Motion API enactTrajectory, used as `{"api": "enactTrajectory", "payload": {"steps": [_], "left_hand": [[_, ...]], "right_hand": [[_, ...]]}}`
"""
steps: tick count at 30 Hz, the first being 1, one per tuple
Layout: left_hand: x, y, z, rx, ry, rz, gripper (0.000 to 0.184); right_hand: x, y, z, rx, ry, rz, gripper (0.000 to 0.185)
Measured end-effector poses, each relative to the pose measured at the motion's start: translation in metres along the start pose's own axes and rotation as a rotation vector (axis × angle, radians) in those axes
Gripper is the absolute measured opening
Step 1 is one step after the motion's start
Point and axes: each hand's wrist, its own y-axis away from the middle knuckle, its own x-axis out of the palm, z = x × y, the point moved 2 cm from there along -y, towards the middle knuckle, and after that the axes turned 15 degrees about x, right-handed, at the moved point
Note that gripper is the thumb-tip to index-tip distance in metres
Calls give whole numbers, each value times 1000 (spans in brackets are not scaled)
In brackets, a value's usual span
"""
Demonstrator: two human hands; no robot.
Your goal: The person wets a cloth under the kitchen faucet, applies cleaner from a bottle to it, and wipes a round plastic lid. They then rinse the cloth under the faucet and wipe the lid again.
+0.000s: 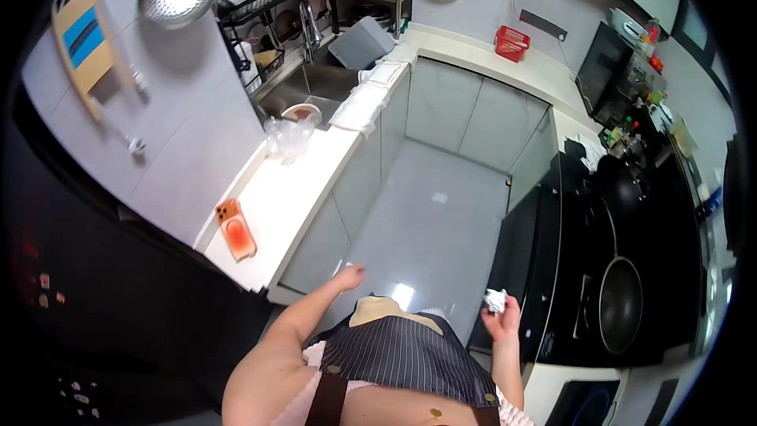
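My right hand is closed on a crumpled white wad, which looks like tissue or thin cloth, beside the black front under the stove. Over the floor near the left cabinets is my left hand, its fingers curled in and nothing visible in them. On the white counter to the left lies an orange phone. A clear plastic bag sits farther along it, beside the sink. A striped apron covers my front.
A bowl and a grey basin are at the sink. White cloths lie along its edge. A red basket stands on the back counter. Two dark pans, one a frying pan, rest on the stove at right. Grey floor runs between the cabinets.
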Motion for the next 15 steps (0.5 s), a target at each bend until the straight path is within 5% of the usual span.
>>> {"api": "enactTrajectory", "payload": {"steps": [4, 7, 10, 15], "left_hand": [[-65, -182, -126, 299, 285, -72, 38], [-92, -262, -187, 325, 498, -71, 38], [-118, -314, -209, 372, 682, -18, 36], [-197, -374, -187, 259, 867, -181, 39]], "right_hand": [[11, -70, 79, -61, -91, -88, 23], [50, -144, 143, -58, 52, -109, 22], [148, -221, 199, -43, 315, -213, 22], [361, -345, 221, -87, 834, 108, 16]]}}
